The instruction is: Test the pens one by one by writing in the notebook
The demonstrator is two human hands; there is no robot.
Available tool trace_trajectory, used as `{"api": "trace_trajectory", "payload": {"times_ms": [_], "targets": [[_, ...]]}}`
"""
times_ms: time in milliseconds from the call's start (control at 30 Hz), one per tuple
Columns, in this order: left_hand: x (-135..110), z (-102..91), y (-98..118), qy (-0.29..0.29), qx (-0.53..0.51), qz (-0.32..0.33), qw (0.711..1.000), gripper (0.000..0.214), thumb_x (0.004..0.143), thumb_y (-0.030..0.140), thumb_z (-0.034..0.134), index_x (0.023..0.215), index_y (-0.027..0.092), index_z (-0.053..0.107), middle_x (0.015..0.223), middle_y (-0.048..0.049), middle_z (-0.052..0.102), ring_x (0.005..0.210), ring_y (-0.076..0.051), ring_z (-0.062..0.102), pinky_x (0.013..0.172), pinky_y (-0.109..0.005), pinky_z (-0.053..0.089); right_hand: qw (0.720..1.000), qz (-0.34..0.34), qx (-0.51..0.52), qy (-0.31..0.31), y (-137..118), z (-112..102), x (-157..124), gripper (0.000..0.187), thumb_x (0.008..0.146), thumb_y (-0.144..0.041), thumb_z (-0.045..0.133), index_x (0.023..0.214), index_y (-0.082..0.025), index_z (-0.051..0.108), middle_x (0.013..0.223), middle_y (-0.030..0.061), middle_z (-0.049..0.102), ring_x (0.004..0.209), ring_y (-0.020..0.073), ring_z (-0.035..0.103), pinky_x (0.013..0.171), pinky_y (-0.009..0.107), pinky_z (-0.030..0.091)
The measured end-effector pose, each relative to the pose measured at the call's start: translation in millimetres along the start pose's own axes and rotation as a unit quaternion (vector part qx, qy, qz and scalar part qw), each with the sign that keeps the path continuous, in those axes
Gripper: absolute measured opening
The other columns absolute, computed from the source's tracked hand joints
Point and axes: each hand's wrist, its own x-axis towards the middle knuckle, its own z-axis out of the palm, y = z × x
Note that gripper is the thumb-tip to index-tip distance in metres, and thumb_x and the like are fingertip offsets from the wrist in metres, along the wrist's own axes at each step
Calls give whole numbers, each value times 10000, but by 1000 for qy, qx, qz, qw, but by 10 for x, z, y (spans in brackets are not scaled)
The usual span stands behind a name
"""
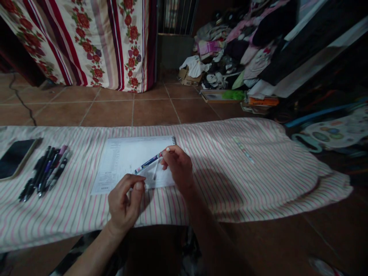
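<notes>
One pen (148, 162) is pinched in your right hand (178, 165); your half-curled left hand (124, 199) looks empty. Handling it seems the step; next, pinch steadily.

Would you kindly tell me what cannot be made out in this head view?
All in the head view:
- Print on the page: too small and blurred to read.
- Left hand: whether it touches the blue pen is too fine to tell.
- Phone: partly cut off by the left edge.
- Pen pile: overlapping pens hide the count.
</notes>
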Motion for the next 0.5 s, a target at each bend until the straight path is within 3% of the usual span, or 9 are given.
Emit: {"api": "trace_trajectory", "payload": {"times_ms": [100, 167, 233, 300, 400, 500], "targets": [[75, -47, -61, 23, 145, 118, 982, 200, 633, 207, 711, 831, 232, 705, 868, -77, 653, 868, -237, 551, 828, -347, 409, 998, -32, -44, -23, -7, 18, -30, 93, 762, -284, 545, 721, -203, 524, 594, -21, 609, 498, 99, 561, 490, 202, 462], [131, -69, -141, -12, 221, 138, 965, 310, 653, 253, 706, 961, 233, 679, 998, -94, 639, 945, -255, 532, 864, -368, 382, 994, -59, -68, -55, -31, 62, -78, 63, 746, -252, 554, 713, -205, 528, 621, -19, 621, 542, 104, 586, 524, 201, 470], [153, -85, -231, -76, 262, 104, 957, 281, 720, 293, 648, 996, 239, 662, 896, -72, 660, 841, -235, 555, 785, -344, 402, 991, -72, -74, -87, -53, 111, -125, 44, 738, -227, 558, 710, -201, 537, 634, -19, 624, 565, 105, 603, 546, 200, 475], [143, -103, -303, -100, 270, 70, 955, 205, 772, 318, 582, 932, 230, 676, 784, -56, 661, 734, -215, 560, 707, -317, 408, 988, -70, -68, -120, -50, 145, -153, 42, 747, -236, 570, 745, -196, 557, 675, -11, 645, 600, 109, 624, 575, 200, 483], [122, -143, -346, -77, 277, 2, 958, 242, 781, 369, 558, 910, 208, 684, 743, -57, 665, 687, -207, 564, 659, -303, 402, 984, -44, -75, -154, 19, 149, -149, 137, 788, -321, 572, 861, -205, 580, 702, -12, 669, 590, 108, 627, 563, 198, 473], [149, -189, -341, -35, 288, -99, 952, 329, 756, 449, 564, 932, 200, 685, 736, -56, 684, 683, -216, 587, 629, -299, 404, 973, -40, -194, -117, 130, 108, -107, 149, 827, -334, 531, 812, -200, 595, 629, -7, 649, 555, 118, 607, 545, 210, 435]]}}
